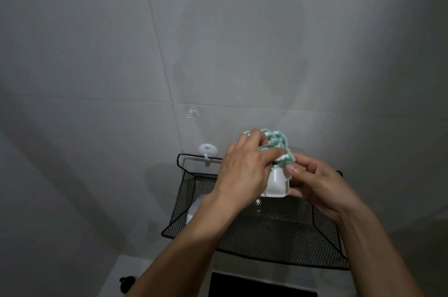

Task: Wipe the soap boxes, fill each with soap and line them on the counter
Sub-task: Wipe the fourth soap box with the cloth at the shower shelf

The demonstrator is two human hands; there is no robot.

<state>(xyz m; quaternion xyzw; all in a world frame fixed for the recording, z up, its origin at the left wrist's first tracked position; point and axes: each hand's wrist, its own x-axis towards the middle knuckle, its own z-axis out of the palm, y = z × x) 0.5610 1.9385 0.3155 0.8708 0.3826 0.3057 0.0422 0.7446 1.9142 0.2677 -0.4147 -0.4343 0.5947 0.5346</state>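
A single head-worn view looks forward and slightly down from close above the black mesh basket (266,231), facing the tiled wall (121,54) behind it; its lower edge perhaps catches a counter.

Soap box (277,184) being held above the mesh basket (278,236), left hand (244,170) lying over its left side, cloth (349,144) sitting on its far end, right hand (315,183) lying to its right, hook (207,151) sitting on the wall (121,54) behind the basket's left corner.

Grey tiled wall (97,54), black mesh shelf (278,236) on a white hook (207,151), dim light
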